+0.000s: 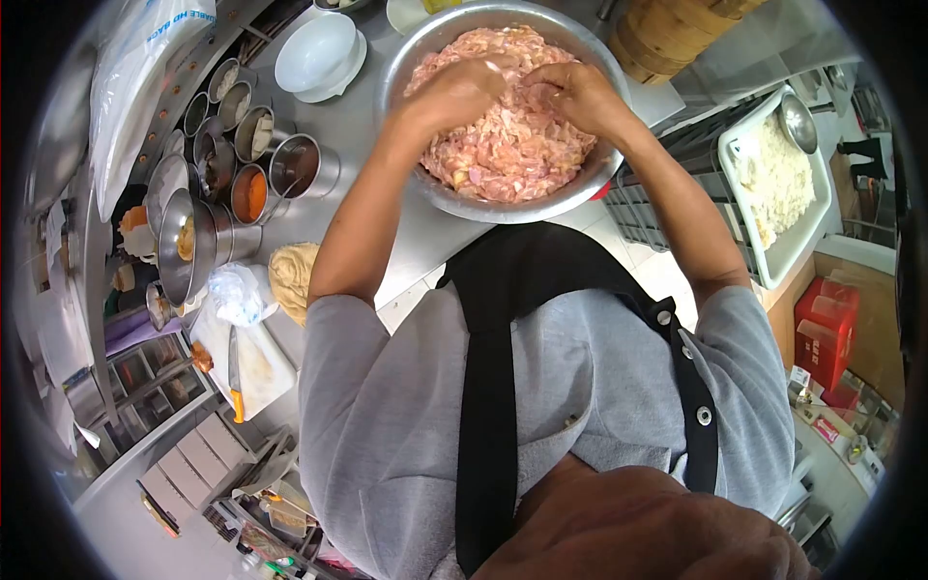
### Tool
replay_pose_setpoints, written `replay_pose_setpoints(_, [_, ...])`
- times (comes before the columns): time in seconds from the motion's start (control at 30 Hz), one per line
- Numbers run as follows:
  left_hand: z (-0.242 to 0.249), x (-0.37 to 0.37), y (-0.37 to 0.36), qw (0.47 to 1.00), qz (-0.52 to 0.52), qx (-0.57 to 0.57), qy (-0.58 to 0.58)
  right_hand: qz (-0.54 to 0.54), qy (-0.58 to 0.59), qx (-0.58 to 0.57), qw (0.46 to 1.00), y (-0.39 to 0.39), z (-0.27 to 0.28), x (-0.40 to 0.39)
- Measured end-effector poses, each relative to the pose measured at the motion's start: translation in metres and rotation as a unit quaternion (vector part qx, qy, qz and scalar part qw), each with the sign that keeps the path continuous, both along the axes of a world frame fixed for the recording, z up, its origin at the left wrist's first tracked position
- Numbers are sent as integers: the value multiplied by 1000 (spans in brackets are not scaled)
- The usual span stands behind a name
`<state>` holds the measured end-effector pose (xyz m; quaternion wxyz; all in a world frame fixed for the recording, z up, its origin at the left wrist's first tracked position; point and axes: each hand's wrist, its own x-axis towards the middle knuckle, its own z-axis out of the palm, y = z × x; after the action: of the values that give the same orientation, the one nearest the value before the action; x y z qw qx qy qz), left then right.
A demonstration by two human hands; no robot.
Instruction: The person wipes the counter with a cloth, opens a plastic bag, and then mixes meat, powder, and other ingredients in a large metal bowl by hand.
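A wide metal bowl (391, 85) on the steel counter is heaped with pale pink raw chicken pieces (507, 159). Both of my hands are in the meat, in the upper half of the bowl. My left hand (464, 95) has its fingers curled into the chicken, the fingertips partly hidden. Opposite it, my right hand (578, 95) bends inward with thumb and fingers closed on some of the meat. Only a small gap separates the two hands.
White bowls (317, 53) stand left of the metal bowl, near several metal seasoning tins (302, 166). A knife (235, 372) lies on a cutting board (261, 362). At right, a white tub (822, 184) holds rice (776, 179); a wooden container (667, 39) stands behind.
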<state>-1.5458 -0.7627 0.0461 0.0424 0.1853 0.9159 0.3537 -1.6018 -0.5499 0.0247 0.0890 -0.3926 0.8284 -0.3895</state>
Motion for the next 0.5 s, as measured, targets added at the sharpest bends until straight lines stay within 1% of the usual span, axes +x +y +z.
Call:
replay_pose_setpoints(0.03, [-25, 2, -2, 998, -15, -51, 23, -22, -90, 11, 996, -5, 14, 7])
replay_pose_setpoints(0.07, [-33, 6, 0, 993, -31, -102, 48, -45, -177, 22, 983, -8, 22, 10])
replay_pose_setpoints(0.1, [-37, 6, -5, 994, -38, -94, 45, -53, -112, 37, 992, -5, 19, 5])
replay_pose_setpoints(0.13, [-29, 8, -6, 994, -45, -85, 43, -63, -45, 52, 996, 1, 14, -4])
replay_pose_setpoints(0.17, [-18, -2, -15, 999, 14, -41, -30, -72, 22, 66, 995, 6, 11, -11])
replay_pose_setpoints(0.2, [-12, -14, -26, 992, 75, 4, -104, -91, -68, 65, 991, 12, 11, -14])
replay_pose_setpoints(0.23, [-3, -21, -31, 973, 135, 50, -179, -110, -158, 64, 979, 18, 14, -17])
replay_pose_setpoints(0.27, [15, -28, -29, 933, 227, 16, -279, -129, -246, 63, 958, 21, 16, -18])
replay_pose_setpoints(0.3, [-6, -43, -40, 939, 207, 63, -267, -174, -300, 55, 936, 20, 11, -23])
replay_pose_setpoints(0.33, [-46, -68, -59, 943, 186, 108, -255, -219, -351, 44, 909, 18, 0, -29])
replay_pose_setpoints(0.37, [-72, -85, -70, 944, 162, 152, -242, -262, -401, 33, 877, 16, -13, -35])
replay_pose_setpoints(0.4, [-79, -93, -66, 908, 130, 257, -305, -262, -462, -13, 847, 10, -25, -41])
replay_pose_setpoints(0.43, [-86, -102, -62, 906, 128, 225, -336, -264, -520, -55, 811, 4, -38, -47])
replay_pose_setpoints(0.5, [-95, -124, -51, 899, 130, 162, -387, -235, -680, -179, 671, -14, -50, -64])
